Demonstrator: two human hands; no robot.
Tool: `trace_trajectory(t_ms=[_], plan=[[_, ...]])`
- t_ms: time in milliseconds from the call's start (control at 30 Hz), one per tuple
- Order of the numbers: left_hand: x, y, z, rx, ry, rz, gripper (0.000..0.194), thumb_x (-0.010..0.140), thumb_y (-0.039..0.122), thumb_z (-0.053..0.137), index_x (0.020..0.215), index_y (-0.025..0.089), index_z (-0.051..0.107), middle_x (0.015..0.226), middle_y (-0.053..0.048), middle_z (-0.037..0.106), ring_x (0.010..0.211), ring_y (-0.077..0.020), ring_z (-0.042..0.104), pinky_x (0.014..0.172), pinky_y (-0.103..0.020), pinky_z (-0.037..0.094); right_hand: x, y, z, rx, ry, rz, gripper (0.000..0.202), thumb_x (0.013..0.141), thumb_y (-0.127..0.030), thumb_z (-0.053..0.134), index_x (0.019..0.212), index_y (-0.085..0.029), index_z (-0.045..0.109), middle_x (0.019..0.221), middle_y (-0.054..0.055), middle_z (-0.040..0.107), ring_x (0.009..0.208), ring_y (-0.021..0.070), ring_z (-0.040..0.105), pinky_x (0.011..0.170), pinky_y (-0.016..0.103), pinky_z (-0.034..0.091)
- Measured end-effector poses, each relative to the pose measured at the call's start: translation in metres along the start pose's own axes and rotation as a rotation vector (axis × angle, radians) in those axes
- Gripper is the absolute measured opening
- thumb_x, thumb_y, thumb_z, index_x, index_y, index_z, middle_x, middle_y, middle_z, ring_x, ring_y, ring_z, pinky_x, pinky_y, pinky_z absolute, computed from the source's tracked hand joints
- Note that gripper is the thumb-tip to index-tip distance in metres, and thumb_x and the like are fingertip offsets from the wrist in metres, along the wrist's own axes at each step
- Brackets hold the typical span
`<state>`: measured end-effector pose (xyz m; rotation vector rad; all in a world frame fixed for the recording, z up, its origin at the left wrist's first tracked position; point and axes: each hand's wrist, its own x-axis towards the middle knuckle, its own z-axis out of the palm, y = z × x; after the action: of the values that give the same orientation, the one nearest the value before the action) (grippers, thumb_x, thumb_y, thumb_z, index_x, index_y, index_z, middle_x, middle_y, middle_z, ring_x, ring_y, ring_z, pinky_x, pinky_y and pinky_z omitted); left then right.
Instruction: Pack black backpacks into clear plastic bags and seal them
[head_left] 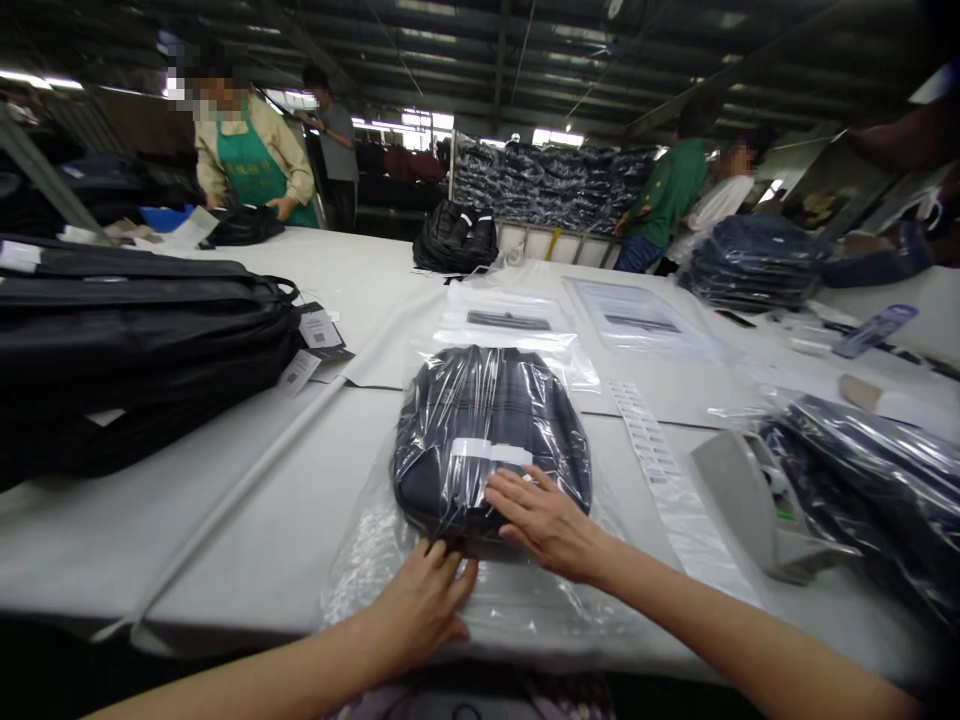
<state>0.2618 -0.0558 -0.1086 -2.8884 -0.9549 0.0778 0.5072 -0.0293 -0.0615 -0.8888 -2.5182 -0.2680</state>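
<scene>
A black backpack (517,400) lies inside a clear plastic bag (360,570) on the white table before me, with white labels (491,451) showing through the film. My right hand (547,525) rests flat on the lower right of the wrapped backpack, fingers stretched out and holding nothing. At its near edge, my left hand (427,605) has bent fingers closed on the loose plastic. The left fingertips are partly hidden at the backpack's lower edge.
Black bags with paper tags (319,328) are piled at left. A sheet of stickers (645,435), a grey tape dispenser (757,500) and wrapped bags (877,470) lie at right. Flat plastic bags (622,310) and a black backpack (455,237) are farther back. Several people stand beyond.
</scene>
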Motion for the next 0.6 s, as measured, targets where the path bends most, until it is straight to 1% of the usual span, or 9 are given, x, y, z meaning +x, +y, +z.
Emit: trace_trajectory(t_ms=[100, 167, 200, 267, 333, 400, 467, 533, 600], plan=[[-0.011, -0.001, -0.008, -0.005, 0.022, -0.001, 0.064, 0.079, 0.056, 0.054, 0.13, 0.02, 0.041, 0.125, -0.014, 0.05, 0.107, -0.0309, 0.048, 0.092, -0.047, 0.038, 0.0, 0.009, 0.027, -0.034, -0.078, -0.058, 0.043, 0.091, -0.024, 0.043, 0.133, -0.014, 0.04, 0.134, 0.012, 0.048, 0.126, 0.0223, 0.041, 0.103, 0.044, 0.035], [-0.012, -0.004, -0.032, -0.006, 0.122, 0.04, 0.047, 0.084, 0.051, 0.05, 0.119, 0.02, 0.05, 0.119, -0.014, 0.054, 0.094, -0.027, 0.055, 0.083, -0.044, 0.043, -0.005, 0.012, 0.038, -0.039, -0.07, -0.055, 0.044, 0.091, -0.024, 0.044, 0.133, -0.013, 0.039, 0.135, 0.013, 0.047, 0.127, 0.0229, 0.04, 0.104, 0.045, 0.034], [-0.008, -0.007, -0.049, -0.018, 0.21, 0.07, 0.039, 0.087, 0.046, 0.047, 0.114, 0.019, 0.053, 0.112, -0.014, 0.058, 0.086, -0.0239, 0.058, 0.078, -0.042, 0.045, -0.007, 0.012, 0.041, -0.038, -0.061, -0.051, 0.044, 0.091, -0.024, 0.045, 0.133, -0.013, 0.039, 0.134, 0.013, 0.047, 0.127, 0.023, 0.039, 0.105, 0.045, 0.034], [0.011, -0.017, -0.08, -0.084, 0.421, 0.139, 0.029, 0.092, 0.032, 0.042, 0.113, 0.015, 0.053, 0.102, -0.013, 0.062, 0.081, -0.0195, 0.059, 0.075, -0.036, 0.047, -0.009, 0.011, 0.044, -0.024, -0.042, -0.053, 0.043, 0.091, -0.024, 0.045, 0.132, -0.012, 0.04, 0.133, 0.014, 0.049, 0.127, 0.023, 0.039, 0.105, 0.046, 0.034], [0.042, -0.028, -0.096, -0.18, 0.552, 0.204, 0.037, 0.093, 0.023, 0.039, 0.128, 0.012, 0.039, 0.117, -0.016, 0.056, 0.101, -0.0209, 0.055, 0.085, -0.035, 0.045, -0.009, 0.01, 0.045, 0.007, -0.02, -0.054, 0.041, 0.091, -0.023, 0.043, 0.13, -0.011, 0.04, 0.129, 0.014, 0.051, 0.126, 0.023, 0.04, 0.105, 0.047, 0.035], [0.073, -0.038, -0.088, -0.208, 0.486, 0.32, 0.049, 0.092, 0.027, 0.041, 0.136, 0.011, 0.026, 0.139, -0.022, 0.034, 0.127, -0.0269, 0.036, 0.098, -0.041, 0.037, -0.007, 0.009, 0.048, 0.043, 0.015, -0.035, 0.04, 0.091, -0.021, 0.043, 0.129, -0.009, 0.04, 0.126, 0.016, 0.053, 0.125, 0.0235, 0.042, 0.103, 0.047, 0.037], [0.095, -0.045, -0.063, -0.209, 0.358, 0.371, 0.06, 0.091, 0.039, 0.044, 0.139, 0.01, 0.022, 0.146, -0.024, 0.019, 0.135, -0.0301, 0.02, 0.105, -0.046, 0.029, -0.007, 0.01, 0.05, 0.077, 0.08, 0.005, 0.043, 0.09, -0.022, 0.044, 0.129, -0.005, 0.038, 0.123, 0.019, 0.054, 0.124, 0.0253, 0.042, 0.101, 0.047, 0.04], [0.103, -0.047, -0.039, -0.207, 0.264, 0.366, 0.068, 0.089, 0.049, 0.042, 0.14, 0.011, 0.019, 0.147, -0.025, 0.013, 0.136, -0.0308, 0.015, 0.107, -0.048, 0.024, -0.01, 0.012, 0.048, 0.133, 0.175, 0.045, 0.049, 0.087, -0.026, 0.048, 0.129, -0.003, 0.035, 0.12, 0.022, 0.055, 0.124, 0.0274, 0.042, 0.098, 0.047, 0.043], [0.102, -0.047, -0.026, -0.192, 0.22, 0.365, 0.069, 0.088, 0.052, 0.041, 0.142, 0.016, 0.016, 0.149, -0.021, 0.012, 0.136, -0.0329, 0.013, 0.107, -0.051, 0.021, -0.021, 0.011, 0.037, 0.199, 0.251, 0.094, 0.052, 0.085, -0.026, 0.051, 0.129, -0.005, 0.035, 0.12, 0.021, 0.055, 0.122, 0.0275, 0.044, 0.097, 0.047, 0.043]])
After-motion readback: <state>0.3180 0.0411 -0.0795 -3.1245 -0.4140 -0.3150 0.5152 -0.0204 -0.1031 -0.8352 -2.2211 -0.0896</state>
